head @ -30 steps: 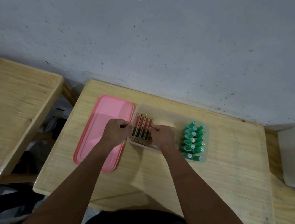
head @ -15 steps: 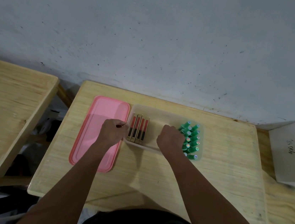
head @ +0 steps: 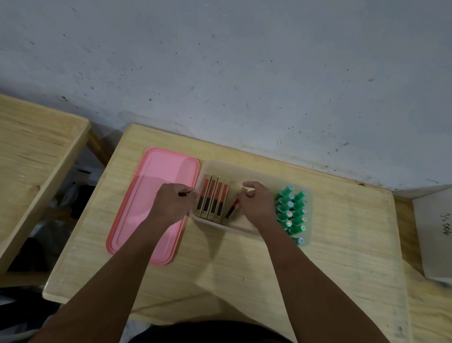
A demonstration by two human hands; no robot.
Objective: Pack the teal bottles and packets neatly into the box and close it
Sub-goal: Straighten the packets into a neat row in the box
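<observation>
A clear plastic box point(head: 259, 172) sits mid-table. Several red-and-black packets point(head: 213, 198) stand in a row at its left end. Several teal bottles point(head: 291, 210) lie packed in its right end. My right hand point(head: 258, 203) is inside the box between them, holding one more packet point(head: 232, 209) tilted beside the row. My left hand point(head: 172, 202) rests closed against the box's left wall, over the pink lid point(head: 159, 174). A thin reddish sliver, seemingly a packet edge-on, shows between its fingers.
The pink lid lies flat on the wooden table point(head: 338, 242), left of the box. A white carton point(head: 448, 232) marked JS006 stands at the right edge. A second wooden table point(head: 5, 172) is at the left, with a gap between. A grey wall runs behind.
My right hand has gone from the packet row toward the bottles and back, and it now holds a tilted packet. The left hand has stayed at the box's left wall.
</observation>
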